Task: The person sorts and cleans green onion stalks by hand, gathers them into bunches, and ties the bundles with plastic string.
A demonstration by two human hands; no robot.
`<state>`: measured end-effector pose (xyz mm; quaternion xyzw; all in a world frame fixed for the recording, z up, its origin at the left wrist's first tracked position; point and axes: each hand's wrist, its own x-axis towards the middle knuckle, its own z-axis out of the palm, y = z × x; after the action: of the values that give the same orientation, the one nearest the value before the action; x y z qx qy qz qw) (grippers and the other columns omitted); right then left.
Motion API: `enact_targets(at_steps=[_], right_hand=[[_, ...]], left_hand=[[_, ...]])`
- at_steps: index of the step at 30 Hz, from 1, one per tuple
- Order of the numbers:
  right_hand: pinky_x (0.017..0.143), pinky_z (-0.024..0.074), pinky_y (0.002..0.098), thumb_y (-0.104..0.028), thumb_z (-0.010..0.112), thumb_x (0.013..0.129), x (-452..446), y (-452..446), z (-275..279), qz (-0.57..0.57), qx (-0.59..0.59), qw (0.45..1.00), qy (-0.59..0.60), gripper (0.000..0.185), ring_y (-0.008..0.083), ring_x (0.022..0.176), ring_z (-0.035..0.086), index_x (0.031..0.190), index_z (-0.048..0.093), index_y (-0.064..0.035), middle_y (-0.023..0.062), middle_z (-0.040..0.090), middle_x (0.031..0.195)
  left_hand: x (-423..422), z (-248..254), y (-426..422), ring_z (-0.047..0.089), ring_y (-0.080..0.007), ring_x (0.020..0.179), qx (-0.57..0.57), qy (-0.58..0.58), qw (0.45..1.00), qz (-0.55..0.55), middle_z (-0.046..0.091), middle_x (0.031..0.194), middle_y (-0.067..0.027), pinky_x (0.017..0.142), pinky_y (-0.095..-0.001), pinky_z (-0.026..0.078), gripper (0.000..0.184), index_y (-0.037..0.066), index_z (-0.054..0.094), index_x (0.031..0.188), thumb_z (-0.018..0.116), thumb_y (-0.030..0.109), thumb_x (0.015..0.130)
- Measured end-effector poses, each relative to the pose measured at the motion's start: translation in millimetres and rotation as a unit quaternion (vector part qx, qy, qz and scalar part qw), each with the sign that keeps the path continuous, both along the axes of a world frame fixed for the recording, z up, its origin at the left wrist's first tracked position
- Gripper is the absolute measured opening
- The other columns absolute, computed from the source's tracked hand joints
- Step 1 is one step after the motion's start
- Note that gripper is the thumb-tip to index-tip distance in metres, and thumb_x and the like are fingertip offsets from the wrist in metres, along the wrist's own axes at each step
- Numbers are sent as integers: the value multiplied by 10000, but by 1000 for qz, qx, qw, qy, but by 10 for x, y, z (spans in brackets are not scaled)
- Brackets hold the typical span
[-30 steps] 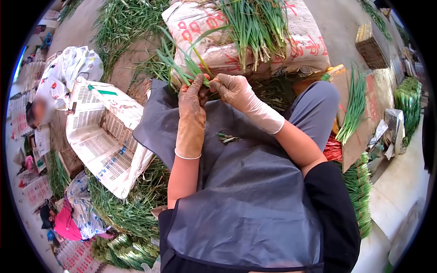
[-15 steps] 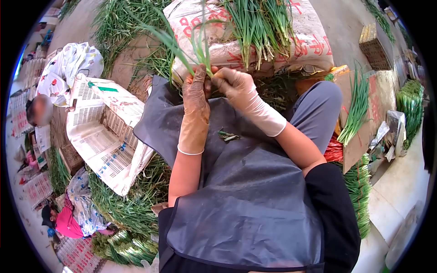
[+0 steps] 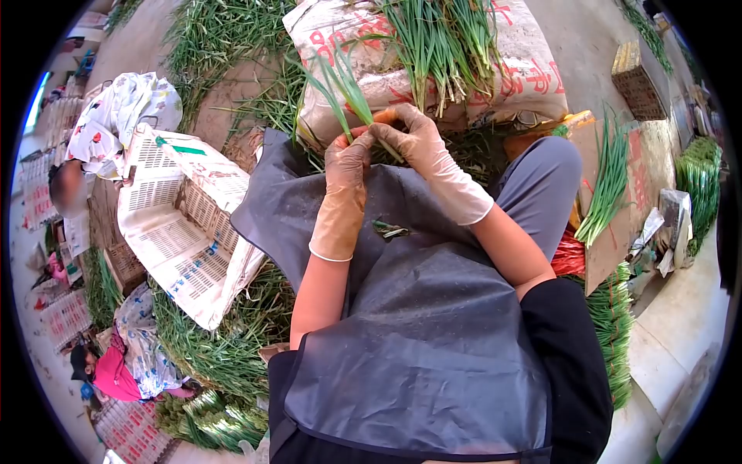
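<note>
My left hand (image 3: 347, 168), in a soiled, thin whitish glove, is closed around a few green chives (image 3: 354, 97). Their leaves point up and away from me. Close against it, my right hand (image 3: 413, 138), gloved as well, has its thumb and fingers pinched on the same stalks; a pale stem end shows just below its fingers. Beyond the hands, a loose bunch of chives (image 3: 440, 54) lies on a white sack (image 3: 340, 85) with red printing. Under the hands spreads my dark apron (image 3: 417, 332), with some plant scraps (image 3: 390, 230) on it.
To the left stands an open white crate-like container (image 3: 182, 232), with heaped greens (image 3: 224, 344) beside it. At right, chives (image 3: 607, 185) rest on a cardboard sheet (image 3: 610, 247), near tied bundles (image 3: 610, 332). Two people are at the far left, one in a pink top (image 3: 116, 379).
Both hands have shifted slightly right and toward me. The right hand has turned over the stalks, and the chives now lean up to the left in a tighter cluster.
</note>
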<state>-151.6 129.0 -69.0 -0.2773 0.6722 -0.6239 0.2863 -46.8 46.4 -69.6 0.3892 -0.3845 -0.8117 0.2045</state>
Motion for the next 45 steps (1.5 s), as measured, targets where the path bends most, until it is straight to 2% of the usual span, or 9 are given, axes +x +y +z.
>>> enact_targets(at_steps=[9,12,16,20,25,29,35,41,45], right_hand=[[616,411,211,-164,608,797,-182,222,191,112,10,984,-140,151,42,662,493,752,615,-20,-16,590,708],[592,456,318,-219,601,747,-483,425,97,320,373,858,147,200,187,603,580,768,617,-21,108,607,643],[666,470,428,-415,542,816,-463,151,76,-14,349,880,323,343,334,691,613,797,600,-77,160,620,711],[672,468,421,-431,548,814,-680,-311,-221,-80,510,790,332,370,332,738,617,873,596,-69,183,621,787],[627,451,287,-243,633,805,-759,-131,-140,21,70,994,-80,244,158,662,571,904,598,-23,50,631,764],[562,447,227,-159,600,841,-640,50,131,0,80,994,-77,144,82,630,550,904,583,-30,21,617,758],[641,419,216,-138,611,842,-163,127,130,67,-11,997,42,133,42,701,480,877,582,-13,-10,578,739],[635,417,185,-207,646,821,-166,115,142,81,-35,958,-274,157,42,698,513,859,593,-65,-41,564,756],[652,415,187,-158,645,816,-86,24,79,53,-98,959,-262,122,38,709,512,830,601,-45,-23,587,757]], left_hand=[[76,212,-331,355,-28,427,93,67,983,144,491,610,38,361,-160,229,89,25,604,832,581,98,784],[330,480,-814,315,-29,433,-23,97,965,240,492,615,25,375,-170,226,123,45,581,793,553,162,816],[489,1062,-1014,353,-41,470,-96,227,949,195,454,625,23,374,-168,238,210,60,530,975,496,246,884],[274,791,-936,367,-52,519,-37,223,973,49,375,571,46,471,-187,322,286,24,535,1087,532,224,882],[58,359,-497,482,-146,546,115,106,988,8,531,669,-38,540,-280,423,261,34,511,1061,502,241,901],[-150,153,-332,339,-62,449,175,75,982,-10,505,646,7,415,-211,248,216,48,583,978,574,229,861],[-313,200,-166,387,-46,487,117,21,993,-24,526,691,25,423,-181,294,226,48,592,1022,600,183,841],[-184,217,-146,425,-18,511,90,57,991,-79,547,713,47,422,-135,323,229,47,593,1043,590,169,848],[-163,245,-94,442,-14,516,63,39,996,-48,553,717,49,423,-129,316,239,47,589,1047,584,186,853]])
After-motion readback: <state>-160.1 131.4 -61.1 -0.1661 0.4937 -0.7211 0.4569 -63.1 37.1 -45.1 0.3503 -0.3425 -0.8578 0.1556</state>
